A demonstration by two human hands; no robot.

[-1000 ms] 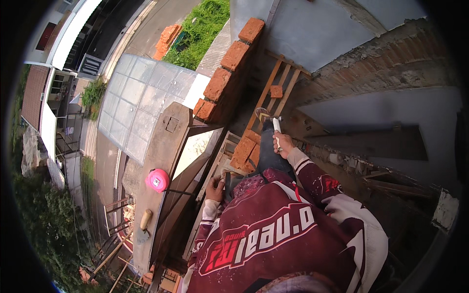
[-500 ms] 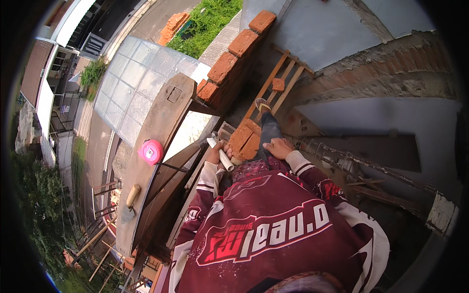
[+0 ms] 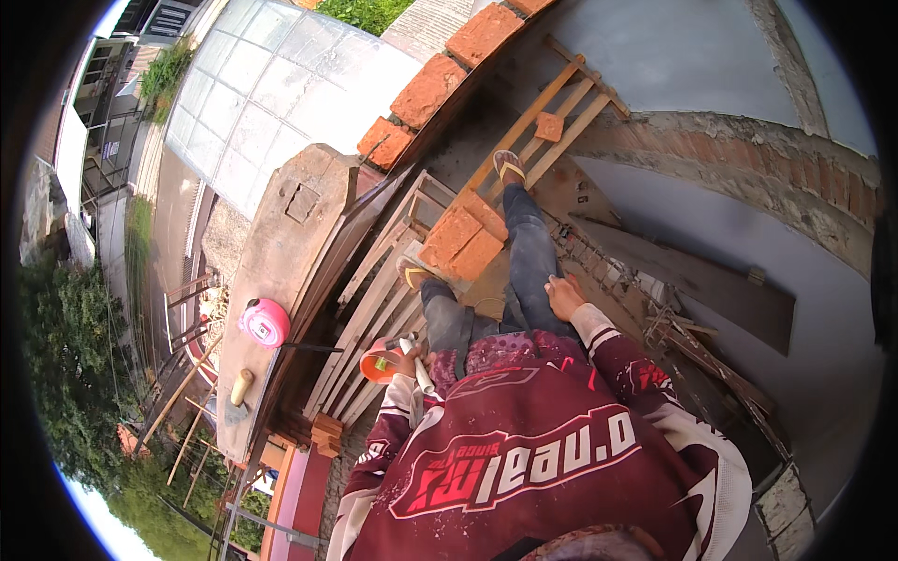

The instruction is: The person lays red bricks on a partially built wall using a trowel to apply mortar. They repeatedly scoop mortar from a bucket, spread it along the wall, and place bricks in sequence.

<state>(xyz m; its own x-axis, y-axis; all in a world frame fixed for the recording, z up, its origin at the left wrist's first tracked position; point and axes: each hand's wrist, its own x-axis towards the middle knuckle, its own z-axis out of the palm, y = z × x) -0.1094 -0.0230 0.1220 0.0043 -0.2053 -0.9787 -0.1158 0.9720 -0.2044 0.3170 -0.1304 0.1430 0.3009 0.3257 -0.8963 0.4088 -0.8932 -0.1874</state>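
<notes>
My left hand point(image 3: 406, 363) is closed around a white tube point(image 3: 424, 377) at my left hip. What joins the tube's upper end is unclear. Just beyond that hand is an orange bucket point(image 3: 369, 366), partly hidden. My right hand point(image 3: 564, 297) is beside my right thigh, its fingers loosely bent with nothing visible in them. A pink tape measure point(image 3: 265, 323) rests on the grey concrete ledge point(image 3: 281, 238) to the left. Nearer on the ledge lies a trowel point(image 3: 240, 387) with a wooden handle. Stacked orange bricks point(image 3: 463, 241) sit between my feet.
Wooden slats point(image 3: 374, 313) form a platform under my left foot. A wooden ladder-like frame point(image 3: 552, 122) extends ahead, with one loose brick point(image 3: 549, 126) on it. A brick row point(image 3: 427, 91) lines the wall's edge. Beyond the ledge is a drop to the street.
My left hand and the white tube have come back toward my hip. My right hand has shifted slightly outward along my thigh. The view has tilted, showing both feet and the orange bucket.
</notes>
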